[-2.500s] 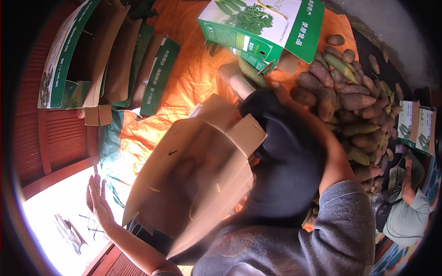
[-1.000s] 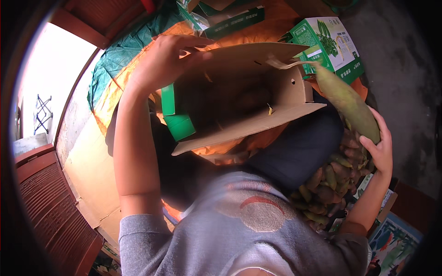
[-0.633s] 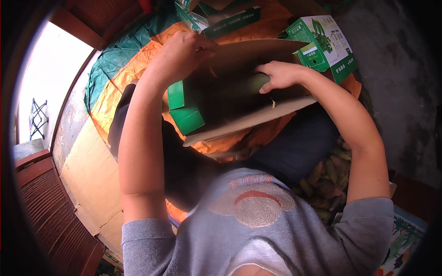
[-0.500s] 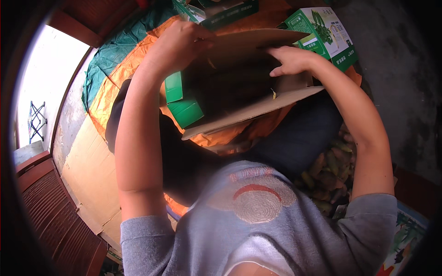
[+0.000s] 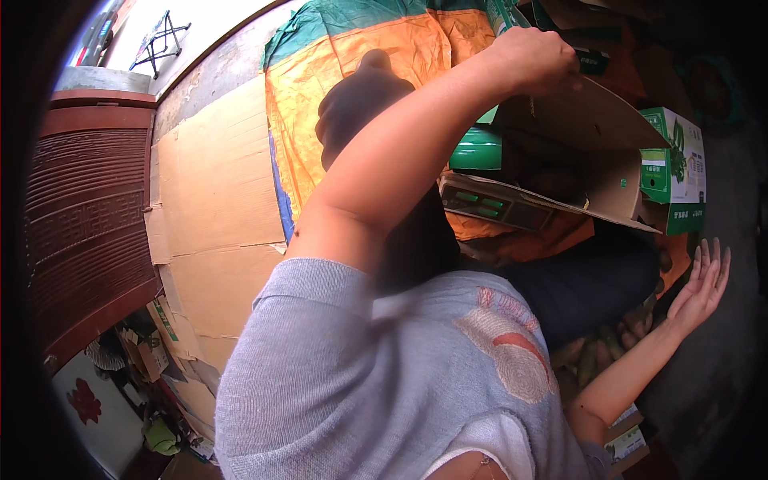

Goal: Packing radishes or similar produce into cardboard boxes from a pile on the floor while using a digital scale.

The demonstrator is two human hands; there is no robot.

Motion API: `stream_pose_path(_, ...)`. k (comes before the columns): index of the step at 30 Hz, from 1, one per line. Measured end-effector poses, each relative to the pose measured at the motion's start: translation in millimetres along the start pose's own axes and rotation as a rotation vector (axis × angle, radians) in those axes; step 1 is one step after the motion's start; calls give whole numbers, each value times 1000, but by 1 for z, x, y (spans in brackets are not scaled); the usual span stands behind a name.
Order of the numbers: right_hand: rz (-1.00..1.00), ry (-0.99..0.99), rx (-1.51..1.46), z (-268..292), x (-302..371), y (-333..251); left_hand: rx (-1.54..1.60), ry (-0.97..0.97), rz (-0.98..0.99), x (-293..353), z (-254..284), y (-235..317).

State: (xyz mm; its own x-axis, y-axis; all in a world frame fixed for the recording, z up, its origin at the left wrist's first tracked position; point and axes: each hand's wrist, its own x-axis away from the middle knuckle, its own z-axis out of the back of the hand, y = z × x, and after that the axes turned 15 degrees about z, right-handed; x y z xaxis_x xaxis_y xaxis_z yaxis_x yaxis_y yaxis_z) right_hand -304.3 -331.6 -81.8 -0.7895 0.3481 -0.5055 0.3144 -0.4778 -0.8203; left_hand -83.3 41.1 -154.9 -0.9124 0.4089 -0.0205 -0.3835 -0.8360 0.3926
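Note:
An open cardboard box [image 5: 616, 172], brown inside with green outer flaps [image 5: 478, 149], stands in front of me, its inside mostly in shadow. Under its near left side sits a scale [image 5: 496, 206] with lit green digits. My left hand [image 5: 540, 62] is closed at the box's raised far flap, fingers curled over the cardboard edge. Out to the right, away from the box, my right hand [image 5: 702, 286] is raised with its fingers spread and nothing in it. Below it lies a pile of long greenish-brown produce [image 5: 596, 356], partly hidden by my arm and leg.
A green and white printed carton [image 5: 680, 164] stands just right of the box. An orange and green tarp [image 5: 360, 48] lies beneath, beside flattened cardboard [image 5: 212, 200]. At the left are a carved reddish-brown wooden panel [image 5: 92, 224] and a folding stool [image 5: 160, 44].
My right hand has left the box and swung out to the right, near the produce. My left hand stays at the far flap. The view has turned, bringing the scale into sight.

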Motion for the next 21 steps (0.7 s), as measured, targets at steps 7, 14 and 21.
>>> stream_pose_path(7, -132, -165, -910, -196, 34, -115, -18, 35, 19, -1, -2, 0)
stream_pose_path(14, 17, -652, -1131, -271, 89, -183, 35, 31, -91, -5, -8, 10)
stream_pose_path(21, 301, -234, -15, -85, 86, -24, 245, 139, -206, -14, -16, -6)
